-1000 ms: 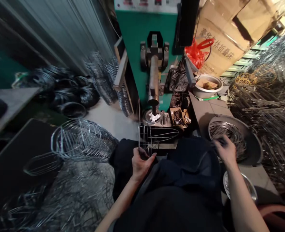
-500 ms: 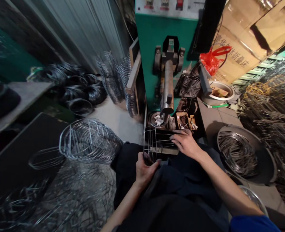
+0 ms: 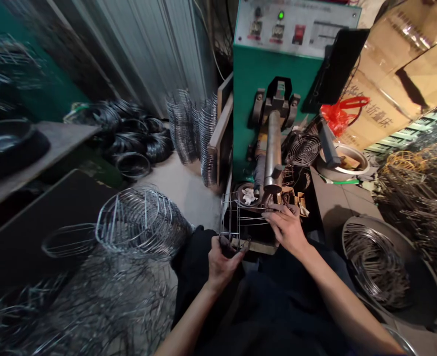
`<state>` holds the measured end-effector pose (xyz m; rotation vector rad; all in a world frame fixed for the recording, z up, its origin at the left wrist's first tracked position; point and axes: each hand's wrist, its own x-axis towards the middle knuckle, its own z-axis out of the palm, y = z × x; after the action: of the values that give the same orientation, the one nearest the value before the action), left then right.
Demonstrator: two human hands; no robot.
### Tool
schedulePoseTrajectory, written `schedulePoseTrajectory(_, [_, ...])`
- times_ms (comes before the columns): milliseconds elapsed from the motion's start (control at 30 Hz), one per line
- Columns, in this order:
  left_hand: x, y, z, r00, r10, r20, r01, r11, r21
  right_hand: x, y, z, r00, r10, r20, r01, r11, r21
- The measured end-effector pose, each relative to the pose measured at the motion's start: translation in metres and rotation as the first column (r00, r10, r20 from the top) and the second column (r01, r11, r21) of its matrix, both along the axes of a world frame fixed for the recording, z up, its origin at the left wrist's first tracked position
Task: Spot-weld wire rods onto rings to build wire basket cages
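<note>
The lower left of the view is blurred; the heap of loose wire [image 3: 92, 306] there cannot be made out in detail. The panel lettering on the green machine [image 3: 270, 74] is too small to read. The person's forearms run out of the bottom edge.

The floor is bare concrete, crowded on every side. Black rings [image 3: 133, 138] lie piled against a corrugated wall; a finished round wire cage [image 3: 140, 222] lies on its side to the left. A metal basin [image 3: 422, 277] on the right holds coiled wire rings. Cardboard boxes [image 3: 389, 84] stand behind the machine.

The wire frame [image 3: 237, 217] sits directly under the machine's steel arm [image 3: 273, 148], in front of the person's lap. It is thin, bare grey wire, upright bars crossed by curved ones. The left hand [image 3: 222, 259] is clenched round its near lower edge. The right hand [image 3: 287, 227] rests on its top right side, fingers closed on the wire.
</note>
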<state>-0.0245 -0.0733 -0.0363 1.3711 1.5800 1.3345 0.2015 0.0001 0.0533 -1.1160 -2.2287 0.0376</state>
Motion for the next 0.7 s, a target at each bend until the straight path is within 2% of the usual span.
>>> schedulePoseTrajectory(133, [-0.002,0.007,-0.003,1.0,0.018,-0.019,-0.018,1.0,0.02,-0.001,0.007,-0.004,1.0,-0.001,0.016,0.001,1.0,-0.003])
schedulePoseTrajectory(433, [-0.002,0.018,0.0,0.996,0.055,-0.073,-0.054,0.998,0.02,-0.005,0.017,-0.007,0.999,-0.038,0.012,0.038,0.999,0.026])
schedulePoseTrajectory(567, [-0.002,0.019,0.002,0.994,0.059,-0.091,-0.057,0.998,0.024,-0.002,0.017,-0.01,0.99,-0.139,-0.028,0.139,0.99,-0.001])
schedulePoseTrajectory(700, [-0.006,0.031,0.013,0.992,0.044,-0.115,-0.044,0.999,0.008,0.002,0.025,-0.012,0.982,-0.187,-0.038,0.184,0.981,-0.054])
